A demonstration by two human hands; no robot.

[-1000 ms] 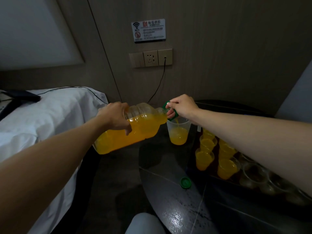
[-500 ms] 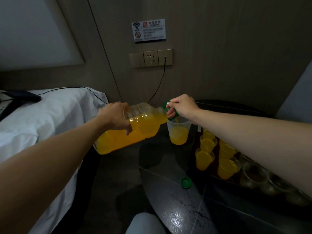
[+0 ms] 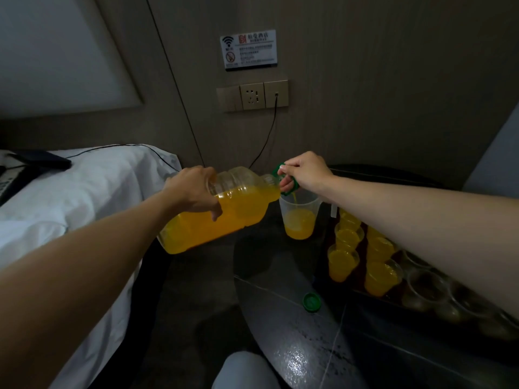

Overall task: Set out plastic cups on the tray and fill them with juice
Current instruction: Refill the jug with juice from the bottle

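Two hands are working one large juice bottle (image 3: 238, 209), tipped almost level: the left hand (image 3: 193, 189) is gripping its body with fingers curled round it, while the right hand (image 3: 304, 171) is pinching the green handle (image 3: 289, 192) at the neck. Juice is streaming into a tall clear cup (image 3: 299, 217) standing on the dark table (image 3: 280, 332), just beside the tray (image 3: 362, 248) where filled cups (image 3: 341, 262) and empty cups (image 3: 424, 287) are sitting.
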